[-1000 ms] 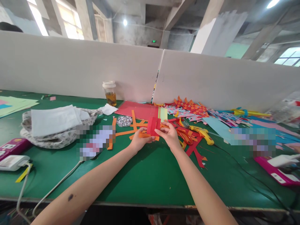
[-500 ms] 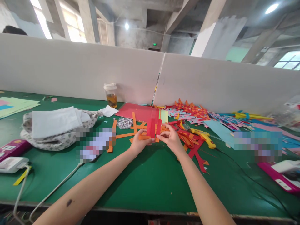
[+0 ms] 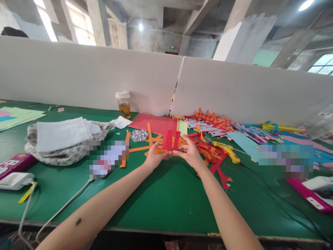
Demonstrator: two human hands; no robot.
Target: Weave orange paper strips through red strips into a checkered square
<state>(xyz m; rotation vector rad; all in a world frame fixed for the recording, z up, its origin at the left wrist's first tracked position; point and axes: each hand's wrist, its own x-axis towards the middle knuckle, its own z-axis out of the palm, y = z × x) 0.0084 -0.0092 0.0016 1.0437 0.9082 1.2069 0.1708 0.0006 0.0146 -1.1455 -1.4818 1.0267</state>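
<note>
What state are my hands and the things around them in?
Left hand, fingers closed on the red strips.
Right hand, fingers closed on the red strips.
Red strips, held upright, side by side.
Cup, upright, lid on, partly filled.
Glue gun, lying down, cord attached; on or off unclear.
Phone, cable attached; screen blurred.
White cloth, folded.
Ceiling light, lit.
Exit sign, lit.

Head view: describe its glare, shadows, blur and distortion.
Head view: glare at the ceiling lamp and left windows; soft shadow on the green table beside the left forearm; clear plastic smeared at the right edge; both forearms apparently stretched by the wide lens; red strips fairly distinct.
</note>
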